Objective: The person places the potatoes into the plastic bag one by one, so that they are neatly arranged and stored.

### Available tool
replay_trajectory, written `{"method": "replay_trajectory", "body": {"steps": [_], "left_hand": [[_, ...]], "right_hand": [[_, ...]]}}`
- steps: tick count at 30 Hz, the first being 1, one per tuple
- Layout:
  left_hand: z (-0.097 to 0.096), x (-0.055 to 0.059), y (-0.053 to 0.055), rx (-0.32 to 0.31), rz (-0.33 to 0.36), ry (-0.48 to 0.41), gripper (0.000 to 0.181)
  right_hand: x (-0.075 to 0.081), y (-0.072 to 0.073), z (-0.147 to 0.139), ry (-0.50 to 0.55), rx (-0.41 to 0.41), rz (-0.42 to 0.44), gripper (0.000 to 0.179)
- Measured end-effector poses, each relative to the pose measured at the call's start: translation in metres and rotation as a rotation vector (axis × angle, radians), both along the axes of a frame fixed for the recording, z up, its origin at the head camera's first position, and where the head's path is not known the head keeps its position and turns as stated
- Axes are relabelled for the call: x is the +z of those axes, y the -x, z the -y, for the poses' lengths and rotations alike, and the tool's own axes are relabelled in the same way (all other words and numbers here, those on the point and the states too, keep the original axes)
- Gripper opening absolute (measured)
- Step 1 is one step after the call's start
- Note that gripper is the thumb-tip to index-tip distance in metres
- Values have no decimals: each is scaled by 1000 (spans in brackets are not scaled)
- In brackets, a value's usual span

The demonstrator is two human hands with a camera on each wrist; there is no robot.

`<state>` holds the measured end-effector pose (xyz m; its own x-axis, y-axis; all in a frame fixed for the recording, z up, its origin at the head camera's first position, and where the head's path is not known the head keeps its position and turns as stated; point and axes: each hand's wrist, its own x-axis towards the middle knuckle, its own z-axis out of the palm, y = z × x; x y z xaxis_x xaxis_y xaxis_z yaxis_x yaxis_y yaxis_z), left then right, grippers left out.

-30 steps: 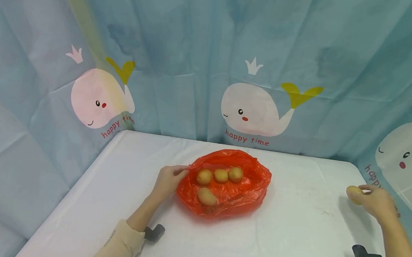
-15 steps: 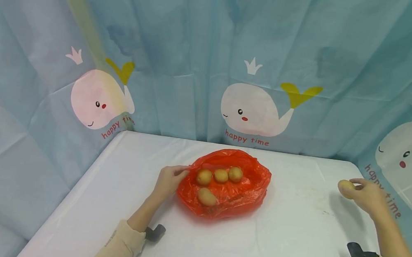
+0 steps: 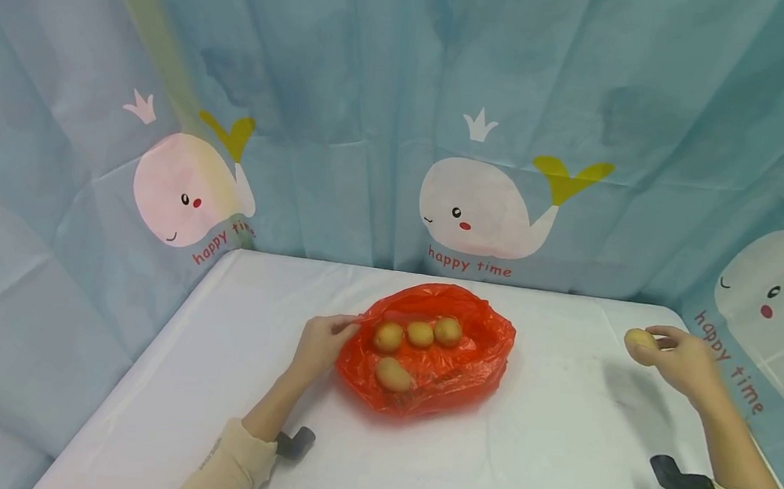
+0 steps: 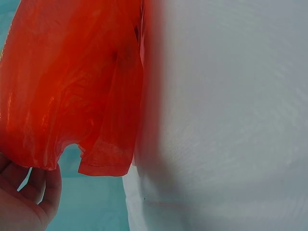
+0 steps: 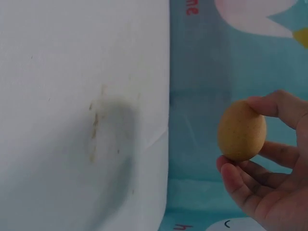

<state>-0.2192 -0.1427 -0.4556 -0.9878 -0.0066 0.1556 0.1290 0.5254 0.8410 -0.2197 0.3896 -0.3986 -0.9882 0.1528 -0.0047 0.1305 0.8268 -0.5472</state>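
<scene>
A red plastic bag [image 3: 463,389] lies on the white table with its mouth spread wide. Inside it are several potatoes [image 3: 394,374], three in a row toward the back and one nearer the front. At the bag's left edge, my left hand [image 3: 321,344] pinches the rim between thumb and fingers; the left wrist view shows the fingertips at the thin red plastic [image 4: 72,86]. Off to the right, my right hand [image 3: 692,369] grips a single potato [image 5: 242,130] with thumb and fingertips, raised above the table, its shadow falling below.
The white table [image 3: 555,465] runs back to a blue curtain [image 3: 348,114] printed with whales, which also hangs at both sides. Brown dirt marks [image 5: 95,122] show on the table below the right hand. Each wrist carries a dark camera mount [image 3: 681,477].
My right hand has moved left and slightly up with the potato, coming in from the table's right edge. The left hand and the bag stay in place.
</scene>
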Motion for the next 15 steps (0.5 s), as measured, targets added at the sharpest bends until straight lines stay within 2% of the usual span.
{"method": "replay_trajectory", "body": {"steps": [6, 15], "left_hand": [[1, -4, 0, -1, 2, -5, 25], [1, -2, 0, 4, -8, -3, 25]], "right_hand": [[3, 2, 10, 2, 39, -36, 63], [8, 7, 27, 14, 79, -82, 62]]}}
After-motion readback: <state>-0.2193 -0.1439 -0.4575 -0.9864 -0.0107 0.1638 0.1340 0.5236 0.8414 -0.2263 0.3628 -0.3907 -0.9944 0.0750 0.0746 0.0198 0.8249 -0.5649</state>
